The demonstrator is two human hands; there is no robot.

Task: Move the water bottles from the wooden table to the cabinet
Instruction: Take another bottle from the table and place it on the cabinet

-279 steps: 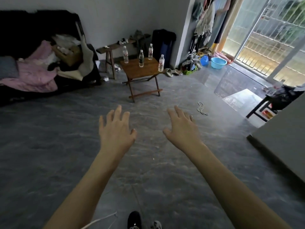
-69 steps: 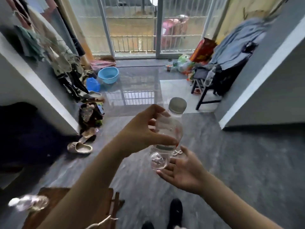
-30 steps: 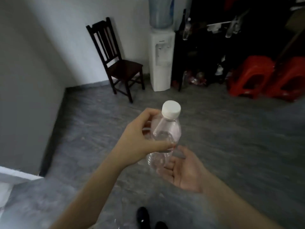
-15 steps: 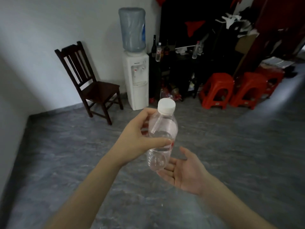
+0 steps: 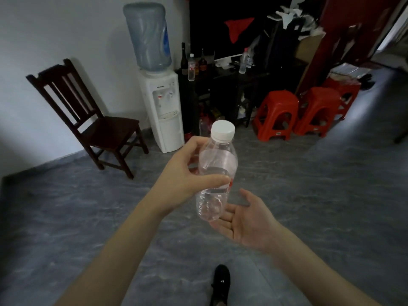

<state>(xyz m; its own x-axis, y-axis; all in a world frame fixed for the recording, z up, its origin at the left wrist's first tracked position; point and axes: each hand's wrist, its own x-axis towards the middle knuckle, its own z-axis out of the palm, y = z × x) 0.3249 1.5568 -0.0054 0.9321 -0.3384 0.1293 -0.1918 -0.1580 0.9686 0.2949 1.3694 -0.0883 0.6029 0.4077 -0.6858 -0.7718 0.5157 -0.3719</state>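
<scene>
Head view: left hand (image 5: 187, 173) wraps water bottle (image 5: 217, 173) at mid-body, thumb across the label band, fingers curled behind — secure carry grip, bottle upright with a slight tilt, white cap (image 5: 222, 130) on top and screwed on. Right hand (image 5: 247, 219) palm-up, fingers relaxed, spread just under the bottle base; touching or a hair below, can't tell. Likely there as a catch or support, not a grip.

Bottle contents: clear water, level hard to read through the clear plastic; seems at least partly full. Capped, so no spill risk in transit.

Bottle is mid-air over the grey floor (image 5: 88, 217), well apart from any surface. Wooden table not in view.

Target looks to be the dark cabinet (image 5: 238, 85) at the far wall, right of the water dispenser (image 5: 163, 102). Two similar clear bottles already on its top: one at the left end (image 5: 191, 67) next to dark glass bottles, one further right (image 5: 243, 62). Cabinet top cluttered, lower shelves hold assorted items too dark to identify. Dispenser carries a large blue jug (image 5: 148, 36), inverted.

Dark wooden chair (image 5: 88, 120) left of the dispenser, red plastic stools (image 5: 298, 113) right of the cabinet — path between looks open. Judging: carry stage, placing not yet done.
</scene>
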